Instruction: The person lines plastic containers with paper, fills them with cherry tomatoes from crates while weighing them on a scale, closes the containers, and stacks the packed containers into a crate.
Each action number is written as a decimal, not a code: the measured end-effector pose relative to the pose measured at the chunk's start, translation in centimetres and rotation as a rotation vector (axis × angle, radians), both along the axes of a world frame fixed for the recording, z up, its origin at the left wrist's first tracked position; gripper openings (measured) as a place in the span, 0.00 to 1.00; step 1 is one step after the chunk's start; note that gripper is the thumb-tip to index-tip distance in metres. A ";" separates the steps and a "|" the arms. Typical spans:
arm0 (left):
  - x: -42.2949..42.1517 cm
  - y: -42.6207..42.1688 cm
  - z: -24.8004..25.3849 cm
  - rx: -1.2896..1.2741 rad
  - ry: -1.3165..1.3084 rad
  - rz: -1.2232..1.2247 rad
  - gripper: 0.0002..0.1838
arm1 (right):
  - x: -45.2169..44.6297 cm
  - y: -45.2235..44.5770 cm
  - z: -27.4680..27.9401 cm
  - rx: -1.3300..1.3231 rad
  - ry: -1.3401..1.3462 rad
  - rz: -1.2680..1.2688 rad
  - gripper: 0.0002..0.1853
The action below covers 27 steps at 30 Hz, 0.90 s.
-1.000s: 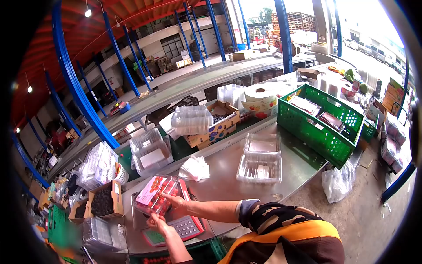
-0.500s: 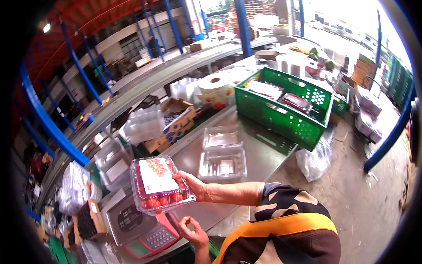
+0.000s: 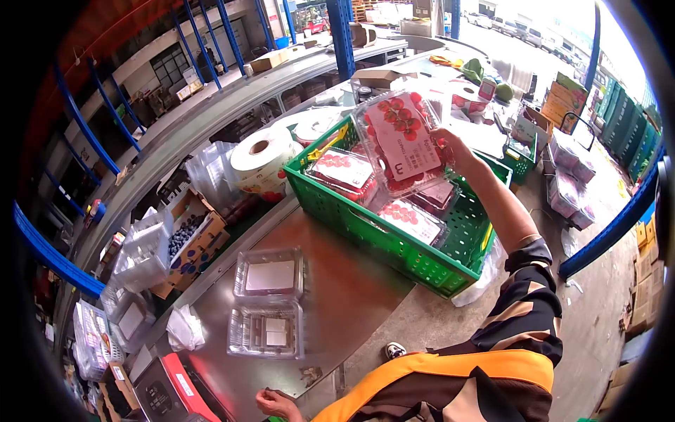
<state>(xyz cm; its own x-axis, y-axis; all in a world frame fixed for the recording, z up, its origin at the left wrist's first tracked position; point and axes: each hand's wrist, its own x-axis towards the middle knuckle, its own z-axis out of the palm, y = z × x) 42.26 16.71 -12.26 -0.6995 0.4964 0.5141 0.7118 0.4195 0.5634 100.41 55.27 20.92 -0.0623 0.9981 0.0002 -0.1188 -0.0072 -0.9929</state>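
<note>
My right hand (image 3: 455, 151) grips the edge of a clear clamshell of cherry tomatoes (image 3: 404, 141) with a printed label. The clamshell is tilted above a green plastic crate (image 3: 394, 246). Inside the crate lie more tomato packs, among them a labelled clamshell (image 3: 344, 172) at the left and another labelled pack (image 3: 411, 219) near the front side. Low at the bottom edge is my left hand (image 3: 279, 406), its fingers curled together, with no object visible in them. Between it and the crate, an open empty clamshell (image 3: 266, 330) rests on the metal table (image 3: 337, 281).
A red and dark scale (image 3: 176, 390) stands at the lower left beside a crumpled white tissue (image 3: 185, 328). Behind the table are a label roll (image 3: 264, 155), a carton of blueberries (image 3: 190, 235) and stacked clear containers (image 3: 144, 250). A blue post (image 3: 341, 42) rises behind.
My right hand has carried the tomato clamshell from above the scale rightward to over the green crate. The view has turned right. My left hand sits lower in view, fingers still curled.
</note>
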 end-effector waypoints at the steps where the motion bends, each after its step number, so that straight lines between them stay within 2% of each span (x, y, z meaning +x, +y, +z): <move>1: -0.3 0.6 -0.1 -0.011 0.028 0.042 0.04 | 2.3 3.5 -1.5 -0.016 0.017 -0.016 0.20; 2: -0.7 1.1 -0.8 -0.029 0.028 0.096 0.04 | 4.6 6.9 -3.1 -0.031 0.035 -0.032 0.17; 3: 0.7 1.5 1.4 -0.121 0.163 0.216 0.11 | 5.1 8.8 -3.4 0.008 0.033 -0.034 0.17; 5: 1.1 2.0 1.3 -0.090 0.236 0.262 0.09 | 5.8 12.5 -4.7 0.085 0.042 -0.037 0.18; 9: 1.4 2.3 0.9 -0.065 0.051 0.269 0.09 | 5.4 20.8 -7.1 -0.048 -0.095 -0.106 0.16; 11: 0.6 2.1 0.1 -0.043 0.022 0.207 0.05 | 6.3 24.7 -8.3 -0.128 -0.022 0.101 0.17; 12: 0.6 2.2 0.2 -0.092 0.056 0.221 0.07 | 7.3 25.9 -8.8 -0.069 -0.166 0.214 0.15; 14: -0.1 2.1 -0.9 -0.081 -0.006 0.258 0.09 | 7.0 25.9 -7.4 -0.052 -0.391 0.261 0.24; 15: 2.0 3.5 2.0 -0.101 -0.067 0.288 0.09 | 6.9 27.5 -7.9 -0.028 -0.478 0.305 0.22; 17: 1.3 3.0 0.8 -0.026 -0.115 0.273 0.11 | 7.4 30.5 -9.9 -0.025 -0.542 0.371 0.18; 18: 0.9 2.6 0.7 -0.116 -0.063 0.291 0.12 | 7.7 32.2 -10.7 -0.042 -0.559 0.393 0.17; 20: 0.9 2.6 0.5 -0.121 -0.005 0.292 0.12 | 8.2 34.8 -12.4 -0.133 -0.599 0.423 0.15; 21: 0.9 2.8 0.8 -0.111 0.010 0.295 0.12 | 7.7 35.1 -12.0 -0.262 -0.648 0.455 0.14; 23: 0.9 2.8 1.4 -0.134 -0.033 0.291 0.12 | 5.7 34.0 -12.5 -0.277 -0.693 0.379 0.14; 24: 0.8 2.7 1.2 -0.158 -0.006 0.296 0.11 | 4.3 33.5 -11.1 -0.117 -1.120 0.333 0.20; 25: 0.3 2.3 0.4 -0.151 -0.018 0.288 0.11 | 4.5 34.2 -12.9 0.252 -1.080 0.265 0.24; 27: 0.2 2.3 0.1 -0.174 -0.019 0.324 0.11 | 0.4 32.1 -10.4 0.613 -1.591 -0.048 0.28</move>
